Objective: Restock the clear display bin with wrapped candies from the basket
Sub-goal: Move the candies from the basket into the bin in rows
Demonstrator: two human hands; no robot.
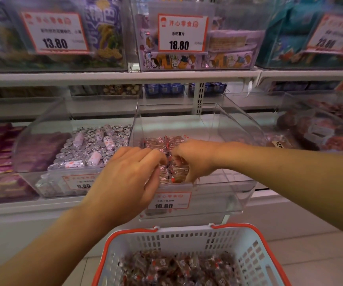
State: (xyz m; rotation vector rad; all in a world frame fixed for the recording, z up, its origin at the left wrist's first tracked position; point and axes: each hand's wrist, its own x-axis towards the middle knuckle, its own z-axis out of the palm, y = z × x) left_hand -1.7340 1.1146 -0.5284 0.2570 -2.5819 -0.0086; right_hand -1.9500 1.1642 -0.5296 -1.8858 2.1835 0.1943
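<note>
Below, basket; beside bin, silver-candy bin.

dim, even store light; edges blurred and bowed by wide-angle.

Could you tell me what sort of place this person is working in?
Most likely a snack or candy shop aisle. Clear display bins of wrapped sweets sit on shelving, printed price tags such as 18.80 and 10.80 hang on them, and a shopping basket of candies stands below.
</note>
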